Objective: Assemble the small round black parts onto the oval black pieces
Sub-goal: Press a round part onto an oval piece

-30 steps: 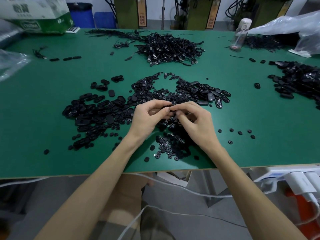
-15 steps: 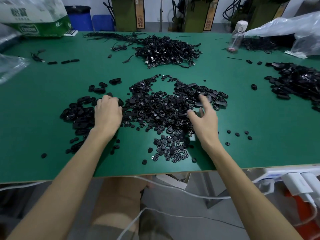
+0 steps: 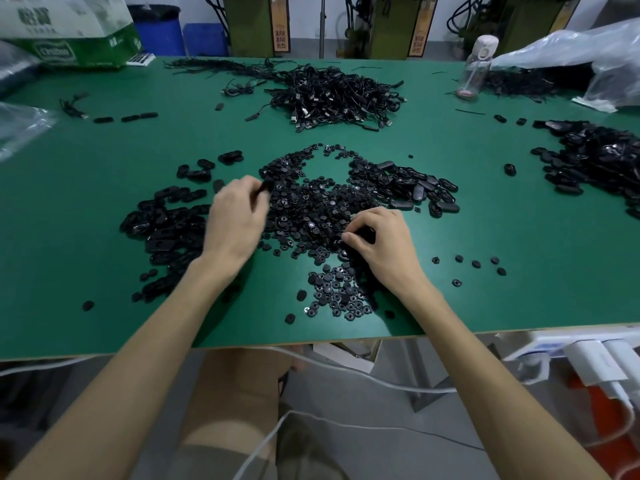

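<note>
Pinching parts [image 3: 364, 233]: left hand [image 3: 235, 220], right hand [image 3: 384, 245]

Nothing read cleanly. Carton [image 3: 69, 32] far beyond the left hand [image 3: 239, 220] carried large characters and a logo, both blurred. Orange strips [image 3: 280, 27] on machines [image 3: 242, 29] farther back: characters unreadable.

Green table [image 3: 69, 202], black round parts [image 3: 311, 209] (some with pale centres), blue bin [image 3: 159, 32].

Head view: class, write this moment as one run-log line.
stage: pick-up | left hand: pinches oval black piece | right hand: fingers curled in small round black parts, hold unclear
</note>
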`<action>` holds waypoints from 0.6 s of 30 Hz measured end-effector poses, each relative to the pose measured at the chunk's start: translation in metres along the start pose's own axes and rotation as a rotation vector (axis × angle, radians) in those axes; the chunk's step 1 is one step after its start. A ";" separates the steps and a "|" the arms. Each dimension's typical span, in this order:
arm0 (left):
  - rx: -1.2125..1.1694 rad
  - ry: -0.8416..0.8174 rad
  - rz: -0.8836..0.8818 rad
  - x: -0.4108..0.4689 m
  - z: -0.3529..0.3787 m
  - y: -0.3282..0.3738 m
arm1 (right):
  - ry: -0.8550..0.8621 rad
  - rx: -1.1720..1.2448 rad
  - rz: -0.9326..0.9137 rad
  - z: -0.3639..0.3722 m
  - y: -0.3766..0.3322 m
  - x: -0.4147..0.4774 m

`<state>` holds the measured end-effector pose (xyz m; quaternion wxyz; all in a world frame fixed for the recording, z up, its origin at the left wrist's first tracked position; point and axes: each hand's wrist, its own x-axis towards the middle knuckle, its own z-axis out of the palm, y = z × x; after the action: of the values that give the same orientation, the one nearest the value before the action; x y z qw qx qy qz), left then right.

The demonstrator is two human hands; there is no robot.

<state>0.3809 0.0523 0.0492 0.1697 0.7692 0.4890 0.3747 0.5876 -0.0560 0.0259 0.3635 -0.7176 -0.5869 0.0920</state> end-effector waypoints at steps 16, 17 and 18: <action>-0.876 -0.357 -0.118 -0.027 0.053 0.033 | 0.197 0.464 0.025 -0.012 0.002 -0.005; -0.854 -0.356 -0.102 -0.027 0.054 0.033 | 0.197 0.472 0.020 -0.012 0.002 -0.005; -0.831 -0.355 -0.091 -0.027 0.055 0.033 | 0.191 0.475 0.014 -0.012 0.002 -0.005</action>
<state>0.4363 0.0185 0.0223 0.5619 0.6657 0.2938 0.3935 0.5945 -0.0653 0.0323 0.5750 -0.6217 -0.5068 0.1614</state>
